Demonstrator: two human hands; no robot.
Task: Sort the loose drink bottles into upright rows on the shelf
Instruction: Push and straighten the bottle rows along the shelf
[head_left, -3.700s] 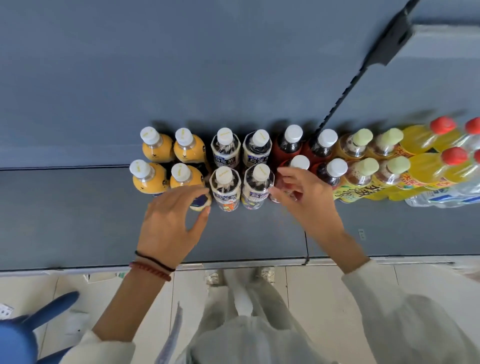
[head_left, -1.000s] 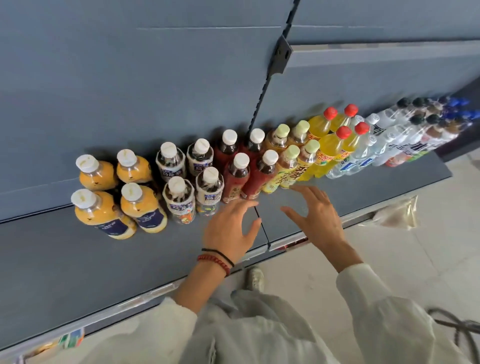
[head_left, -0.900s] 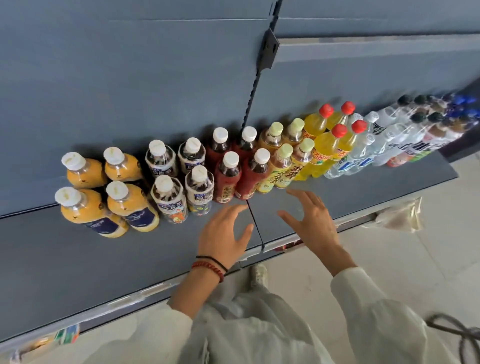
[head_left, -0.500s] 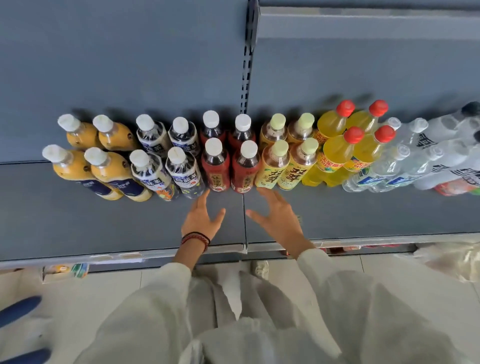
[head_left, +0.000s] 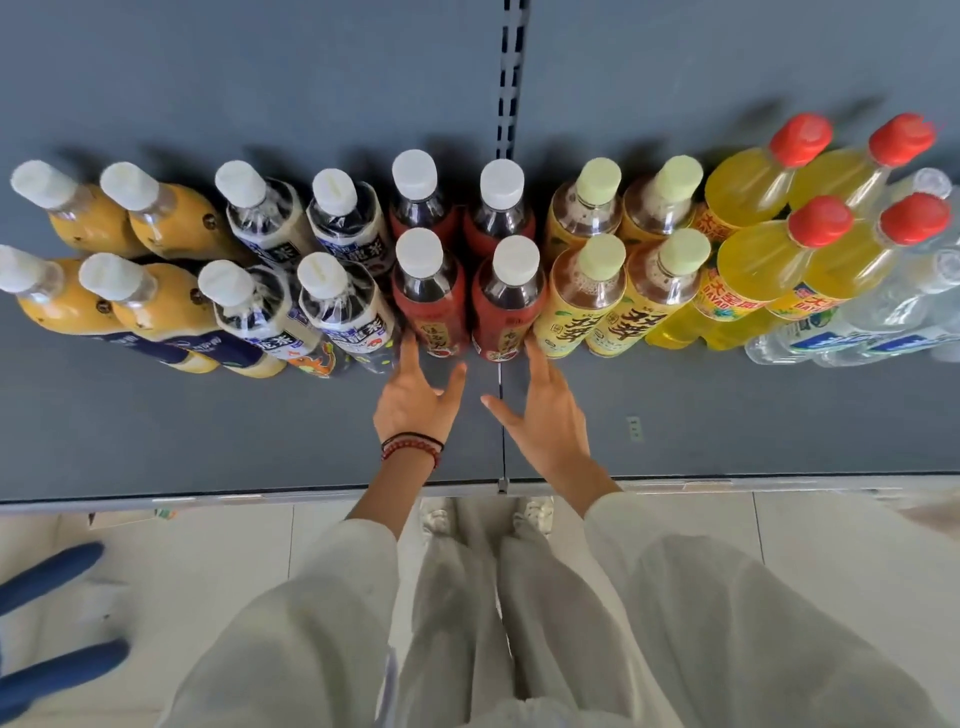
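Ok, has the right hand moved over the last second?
Yes. The right hand slid left along the shelf toward its seam, fingertips now by the red bottle.

I see the drink bottles (head_left: 509, 312) standing upright on the grey shelf (head_left: 208, 431) in two rows, one near and one far. From the left I count four orange juice bottles (head_left: 156, 306) with white caps, then four white-labelled bottles (head_left: 353, 317) with white caps. Next come four red-labelled bottles (head_left: 431, 306) of dark drink with white caps, four yellow-labelled bottles (head_left: 582, 306) with pale green caps, and four bright yellow bottles (head_left: 763, 260) with red caps. At the far right I see clear bottles (head_left: 883, 317) with blue-and-white labels, cut off by the frame, so I cannot count them. Each kind forms a block two wide and two deep, packed close against its neighbours.
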